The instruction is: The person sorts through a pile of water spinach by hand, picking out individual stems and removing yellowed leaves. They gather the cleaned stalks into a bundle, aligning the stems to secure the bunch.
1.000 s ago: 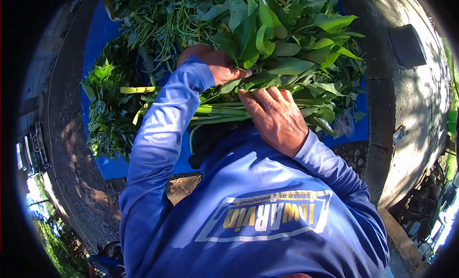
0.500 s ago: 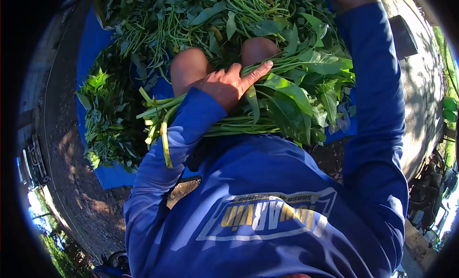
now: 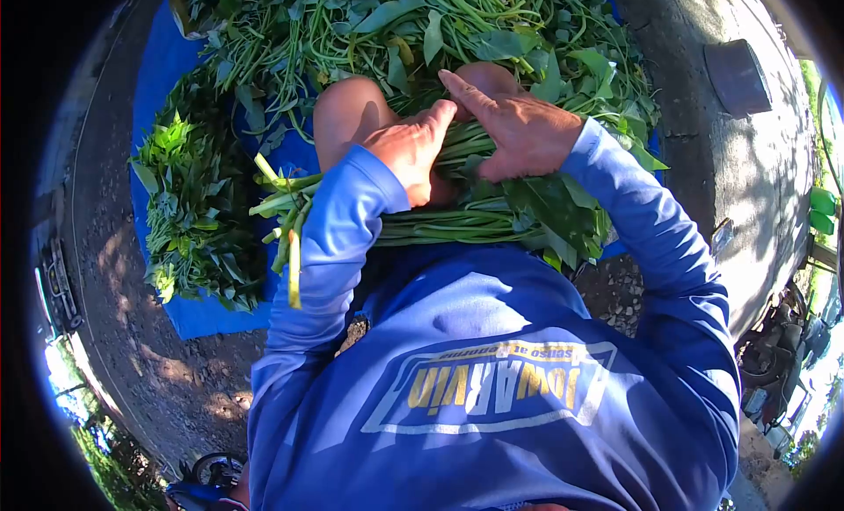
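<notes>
A bundle of long-stemmed leafy greens, apparently water spinach (image 3: 466, 146), lies across my lap and knees. Its pale cut stem ends point left and the broad leaves lie to the right. My left hand (image 3: 409, 155) is closed around the stems near the left knee. Just to its right, my right hand (image 3: 527, 133) clasps the same stems, palm down over them, with one digit stretched toward the left hand. The undersides of both hands are hidden. More stems (image 3: 457, 228) lie nearer my body, below the hands.
A large heap of loose greens (image 3: 352, 36) lies beyond my knees on a blue tarp (image 3: 207, 317). Stacked leafy bunches (image 3: 198, 194) sit at the left. A dark container (image 3: 737, 78) stands on the ground at the right. Part of a motorcycle (image 3: 211, 485) shows at lower left.
My right hand has come down from the upper right onto the stems beside my left hand. The left hand's pointing finger is no longer stretched out to the right.
</notes>
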Demonstrator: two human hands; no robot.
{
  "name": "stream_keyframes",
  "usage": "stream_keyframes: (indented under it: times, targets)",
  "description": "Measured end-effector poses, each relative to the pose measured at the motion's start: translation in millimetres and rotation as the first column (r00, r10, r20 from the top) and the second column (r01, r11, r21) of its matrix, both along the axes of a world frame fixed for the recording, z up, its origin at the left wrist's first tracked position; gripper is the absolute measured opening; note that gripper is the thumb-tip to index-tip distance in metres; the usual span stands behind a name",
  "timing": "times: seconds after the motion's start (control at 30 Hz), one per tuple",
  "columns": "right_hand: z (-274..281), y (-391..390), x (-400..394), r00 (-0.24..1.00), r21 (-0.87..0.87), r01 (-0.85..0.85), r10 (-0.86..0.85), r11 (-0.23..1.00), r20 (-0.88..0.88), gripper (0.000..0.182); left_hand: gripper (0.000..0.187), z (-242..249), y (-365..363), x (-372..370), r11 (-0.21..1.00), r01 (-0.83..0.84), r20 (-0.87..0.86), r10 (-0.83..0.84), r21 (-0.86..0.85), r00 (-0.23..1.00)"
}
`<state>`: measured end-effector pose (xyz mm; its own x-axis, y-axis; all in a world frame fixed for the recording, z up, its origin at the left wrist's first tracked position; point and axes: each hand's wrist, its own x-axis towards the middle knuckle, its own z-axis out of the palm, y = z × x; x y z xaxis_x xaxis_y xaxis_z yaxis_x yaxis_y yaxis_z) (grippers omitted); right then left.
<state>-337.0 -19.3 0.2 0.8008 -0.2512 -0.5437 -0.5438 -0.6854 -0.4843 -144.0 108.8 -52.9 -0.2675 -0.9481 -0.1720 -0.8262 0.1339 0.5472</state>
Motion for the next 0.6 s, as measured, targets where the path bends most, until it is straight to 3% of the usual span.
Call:
stream_keyframes:
  times: [0.03, 0.07, 0.13, 0.17, 0.27, 0.3, 0.37, 0.4, 0.43, 0.47, 0.53, 0.57, 0.6]
  targets:
    - [-8.6, 2.1, -5.4, 0.994, -0.078, -0.010, 0.018, 0.997, 0.109, 0.122, 0.107, 22.2, -7.7, 9.6, 0.961, -0.004, -0.206, 0.064, 0.278, 0.977]
    - [-23.9, 5.1, -14.0, 0.975, -0.154, -0.013, 0.047, 0.988, 0.215, 0.120, 0.100, 23.0, -7.5, 29.9, 0.944, 0.004, -0.307, 0.104, 0.330, 0.946]
    - [-37.2, 10.8, -20.9, 0.915, -0.304, -0.011, 0.132, 0.953, 0.382, 0.118, 0.098, 13.6, 5.5, 53.3, 0.952, -0.091, -0.605, 0.256, 0.291, 0.754]
    - [-37.2, 17.6, -22.9, 0.879, -0.375, -0.003, 0.181, 0.927, 0.442, 0.118, 0.098, 11.5, 11.8, 57.1, 0.945, -0.132, -0.661, 0.306, 0.301, 0.685]
    - [-32.5, 27.7, -24.9, 0.872, -0.391, 0.010, 0.183, 0.920, 0.455, 0.118, 0.098, -8.9, 18.6, 60.7, 0.898, 0.015, -0.724, 0.345, 0.439, 0.597]
    - [-32.4, 27.6, -24.2, 0.886, -0.385, 0.009, 0.171, 0.923, 0.431, 0.117, 0.103, -14.4, 19.6, 59.1, 0.942, -0.030, -0.677, 0.263, 0.335, 0.687]
    - [-31.7, 27.8, -22.4, 0.903, -0.356, 0.012, 0.142, 0.935, 0.405, 0.117, 0.104, -3.3, 6.7, 40.3, 0.956, -0.053, -0.328, 0.150, 0.287, 0.933]
    - [-30.0, 26.1, -21.0, 0.907, -0.332, 0.011, 0.130, 0.943, 0.400, 0.116, 0.104, 8.9, -3.3, 24.7, 0.965, -0.057, -0.126, 0.092, 0.257, 0.988]
    - [-27.6, 24.6, -20.4, 0.913, -0.309, 0.005, 0.122, 0.951, 0.390, 0.116, 0.105, 37.3, -12.6, 2.8, 0.918, -0.140, 0.169, 0.082, 0.371, 0.982]
    - [-24.5, 23.2, -20.7, 0.919, -0.275, -0.014, 0.121, 0.961, 0.375, 0.116, 0.097, 25.4, -17.8, -3.0, 0.939, -0.100, 0.246, 0.017, 0.330, 0.969]
    - [-19.4, 18.8, -20.9, 0.929, -0.208, -0.040, 0.113, 0.977, 0.352, 0.115, 0.081, -11.3, -25.4, -7.0, 0.957, -0.008, 0.236, -0.064, 0.291, 0.970]
    - [-18.3, 15.4, -23.3, 0.931, -0.187, -0.016, 0.083, 0.982, 0.357, 0.114, 0.077, -40.5, -27.0, -1.1, 0.981, 0.062, 0.035, -0.070, 0.186, 0.997]
    - [-16.5, 12.4, -29.1, 0.962, -0.267, -0.043, 0.112, 0.963, 0.247, 0.115, 0.072, -73.0, -25.7, 11.1, 0.991, 0.113, -0.167, -0.100, 0.069, 0.981]
